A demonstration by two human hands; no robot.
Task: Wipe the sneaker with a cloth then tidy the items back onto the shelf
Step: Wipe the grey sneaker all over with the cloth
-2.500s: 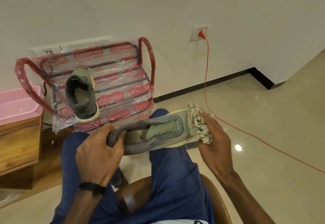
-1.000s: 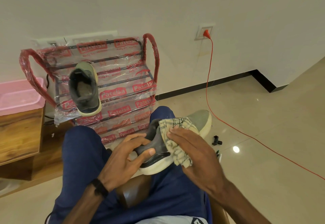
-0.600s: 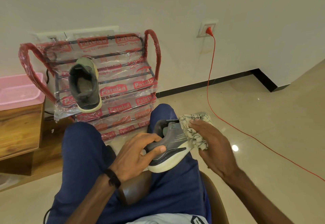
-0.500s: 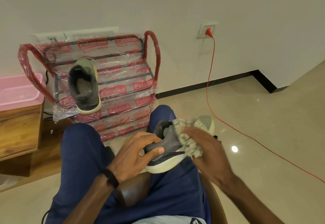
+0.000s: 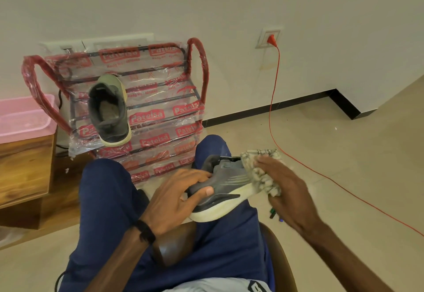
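Wiping in progress: sneaker (image 5: 220,188) lies on its side across the right thigh, near frame centre, toe toward 2 o'clock. Left hand (image 5: 176,197) closed round the heel end, thumb on the side panel, fingers over the collar. Right hand (image 5: 282,186) closed on the bunched cloth (image 5: 259,172), pressing it vs the toe half. Matching second shoe (image 5: 110,110) sits on the plastic-wrapped shelf (image 5: 160,99) at 11 o'clock, beside a pink tub (image 5: 25,117) at 9. Risks, imo: a hard wipe stroke could push the shoe off the thigh; the shelf's slick wrap may let shoes slide on return. Red cable (image 5: 273,99) crosses the floor at 3, so trip/snag risk when standing up.
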